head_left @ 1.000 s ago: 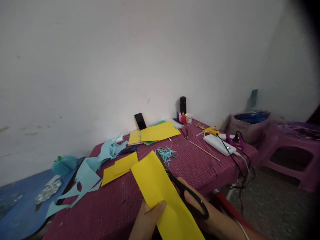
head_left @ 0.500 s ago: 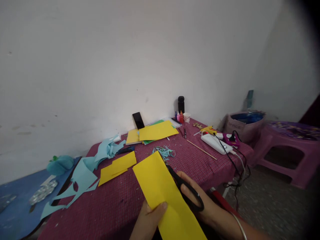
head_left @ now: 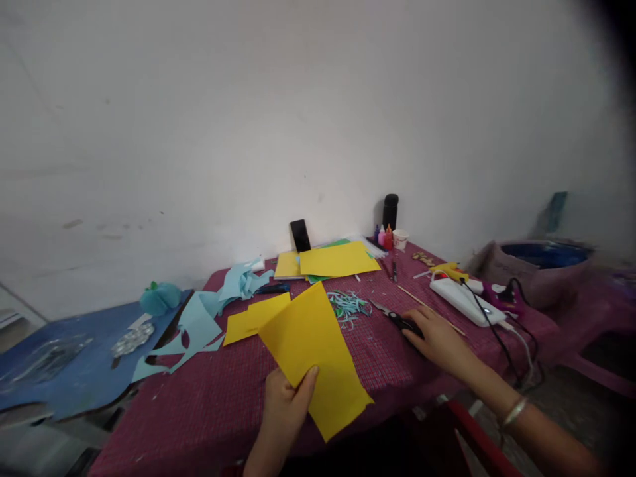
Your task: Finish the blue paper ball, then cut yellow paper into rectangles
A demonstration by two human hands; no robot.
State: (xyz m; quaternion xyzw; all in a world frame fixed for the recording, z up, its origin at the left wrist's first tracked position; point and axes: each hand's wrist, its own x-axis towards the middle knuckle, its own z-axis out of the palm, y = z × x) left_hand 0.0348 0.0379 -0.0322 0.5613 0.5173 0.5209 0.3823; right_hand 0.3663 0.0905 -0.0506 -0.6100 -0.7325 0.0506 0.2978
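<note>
My left hand pinches a sheet of yellow paper along its left side, thumb on top, tilted above the front of the table. To the right, my right hand is closed about the dark handles of the scissors. Their blades point left and look low at the tabletop, apart from the paper. Behind the held sheet lie smaller yellow paper pieces, partly covered by it. Thin blue paper strips are heaped just left of the scissors' tips.
Light blue paper scraps spread along the table's left side. Yellow sheets, a phone, paint bottles and a black flask stand or lie at the back. A thin stick, white power strip and cables are right.
The scissors have come away from the yellow paper and down to the table at the right with my right hand. My left hand still holds the paper, now tilted differently. The view has shifted.
</note>
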